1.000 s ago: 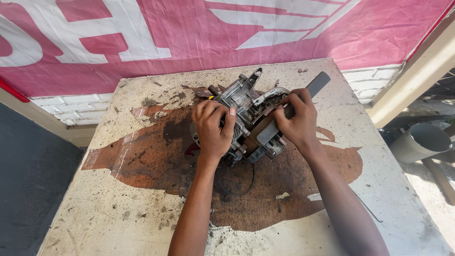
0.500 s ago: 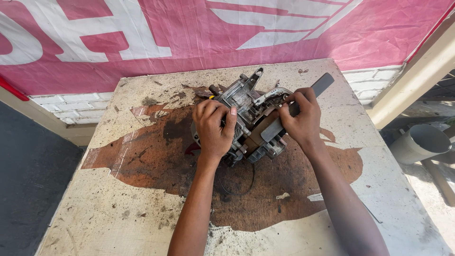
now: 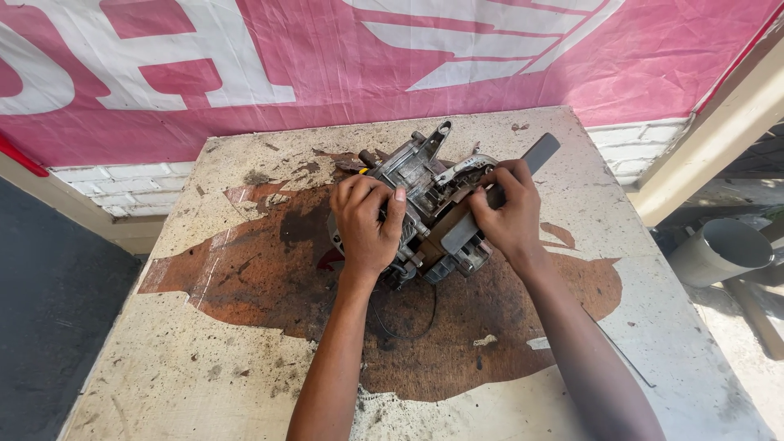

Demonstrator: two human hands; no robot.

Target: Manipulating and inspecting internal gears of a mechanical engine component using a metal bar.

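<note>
A grimy metal engine block (image 3: 429, 200) lies on a worn, oil-stained table (image 3: 204, 359), toward its far middle. My left hand (image 3: 367, 220) grips the engine's left side from above. My right hand (image 3: 506, 216) holds a flat dark tool handle (image 3: 535, 155) that points away to the upper right, its working end hidden among the engine parts under my fingers. A thin black wire (image 3: 408, 327) loops on the table just in front of the engine.
A pink and white banner (image 3: 327, 73) hangs behind the table over a white brick wall (image 3: 139, 184). A grey pipe end (image 3: 723, 249) lies on the ground at the right, beside a pale post (image 3: 719, 131). The table's right edge runs near my right forearm.
My right hand has shifted slightly up and left along the tool, closer over the engine's top. The left hand and the engine stay where they were.
</note>
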